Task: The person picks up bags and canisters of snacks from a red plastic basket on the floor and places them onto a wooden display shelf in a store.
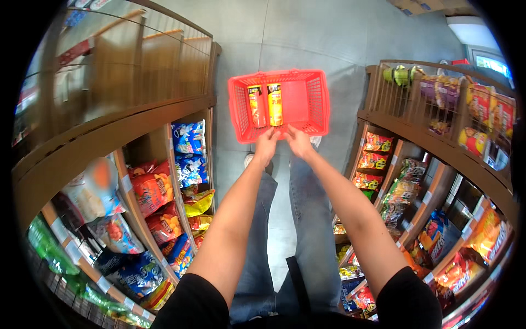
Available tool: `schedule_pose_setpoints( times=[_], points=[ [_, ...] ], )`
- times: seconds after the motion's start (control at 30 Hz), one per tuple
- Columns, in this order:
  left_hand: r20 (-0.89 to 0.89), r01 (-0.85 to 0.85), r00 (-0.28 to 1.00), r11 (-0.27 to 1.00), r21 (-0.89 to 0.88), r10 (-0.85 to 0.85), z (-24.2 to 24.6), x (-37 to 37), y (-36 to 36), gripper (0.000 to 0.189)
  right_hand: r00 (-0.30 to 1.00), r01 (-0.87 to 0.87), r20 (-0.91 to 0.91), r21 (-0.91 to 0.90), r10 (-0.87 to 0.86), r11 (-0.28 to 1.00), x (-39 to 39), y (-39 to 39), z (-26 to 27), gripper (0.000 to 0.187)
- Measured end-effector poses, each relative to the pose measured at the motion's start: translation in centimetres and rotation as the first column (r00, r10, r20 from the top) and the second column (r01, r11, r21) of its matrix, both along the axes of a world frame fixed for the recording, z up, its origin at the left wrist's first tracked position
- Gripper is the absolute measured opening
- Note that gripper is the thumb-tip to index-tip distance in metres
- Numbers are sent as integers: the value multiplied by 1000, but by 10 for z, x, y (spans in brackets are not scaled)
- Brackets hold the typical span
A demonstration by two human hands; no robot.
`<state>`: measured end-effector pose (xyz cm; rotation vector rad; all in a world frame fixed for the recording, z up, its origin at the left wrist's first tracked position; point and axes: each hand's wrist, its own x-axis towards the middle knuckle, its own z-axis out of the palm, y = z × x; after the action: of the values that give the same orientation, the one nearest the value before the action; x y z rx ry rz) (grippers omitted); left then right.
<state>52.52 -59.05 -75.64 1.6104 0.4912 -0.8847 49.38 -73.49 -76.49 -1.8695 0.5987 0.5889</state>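
A red plastic shopping basket (296,98) is held out in front of my legs. Two snack canisters lie side by side in its left half: a red one (257,107) and a yellow one (275,105), both with dark ends. My left hand (267,144) grips the middle of the basket's near rim, just below the canisters. Close beside it, my right hand (299,142) holds the same rim. The fingertips are partly hidden by the hands and the rim.
Brown shelving with bagged snacks (152,191) curves along my left. On my right, another shelf unit (439,158) holds more bags (374,160). Grey floor (312,37) runs between them. Cardboard boxes (417,5) stand at the far right.
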Motion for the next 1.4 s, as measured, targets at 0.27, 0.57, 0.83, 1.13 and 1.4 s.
schedule_pose_setpoints(
  times=[0.27, 0.57, 0.83, 1.13, 1.4],
  points=[
    [36, -17, 999, 999, -46, 18, 142, -23, 16, 52, 994, 109, -1, 14, -109, 994, -19, 1, 196, 52],
    [83, 42, 996, 991, -124, -32, 304, -49, 42, 51, 903, 425, -82, 313, -422, 849, -75, 14, 331, 57],
    [112, 80, 992, 987, -141, -65, 416, -70, 79, 53, 875, 417, 63, 408, -480, 813, -97, 13, 423, 56],
    [292, 48, 956, 983, -180, 7, 481, -80, 78, 55, 930, 223, 163, 461, -329, 859, -88, 5, 467, 52],
    [471, -194, 843, 964, -182, 259, 530, -140, 99, 56, 928, -184, 364, 269, 77, 945, -87, 20, 495, 45]
  ],
)
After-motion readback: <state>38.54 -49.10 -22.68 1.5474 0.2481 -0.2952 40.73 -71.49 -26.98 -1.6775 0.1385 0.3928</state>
